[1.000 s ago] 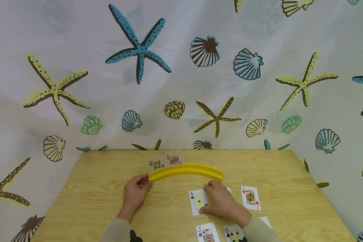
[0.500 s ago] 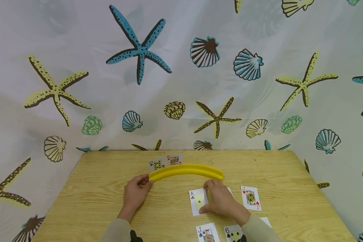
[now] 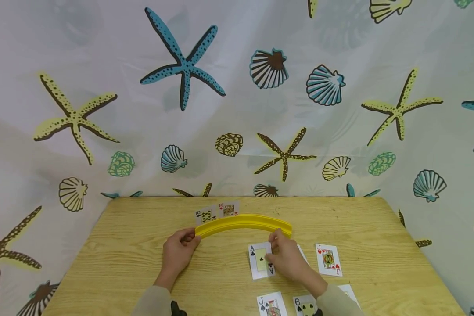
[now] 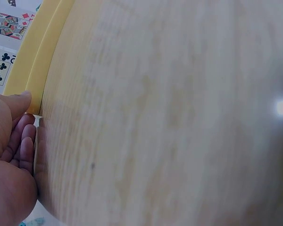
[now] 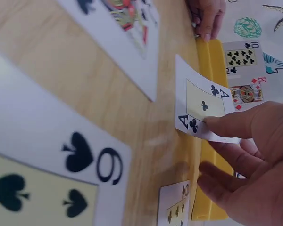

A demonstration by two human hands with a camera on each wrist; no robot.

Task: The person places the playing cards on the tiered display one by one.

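Nearest, the jack of spades (image 3: 271, 305) and the six (image 3: 306, 307) are lying face up on the tabletop (image 3: 126, 263), both running off the head view's lower edge. The right sleeve (image 3: 337, 300) is covering part of the six and most of a white card (image 3: 350, 293). Farther on, the right hand (image 3: 290, 259) is pinching the ace (image 3: 256, 263) by its right side, thumb on the face and fingers behind, tilting it above the wood. That hand is also blocking most of another card (image 3: 302, 253), while the jack of hearts (image 3: 328, 260) is lying unobstructed to its right. The left hand (image 3: 178, 250) is gripping the left end of the yellow rack (image 3: 241, 221), thumb on top. Beyond, the ten (image 3: 206, 215) and king (image 3: 229, 209) are standing side by side at the rack's left half, their lower edges hidden. A shell-patterned cloth (image 3: 237, 105) is hanging behind everything.
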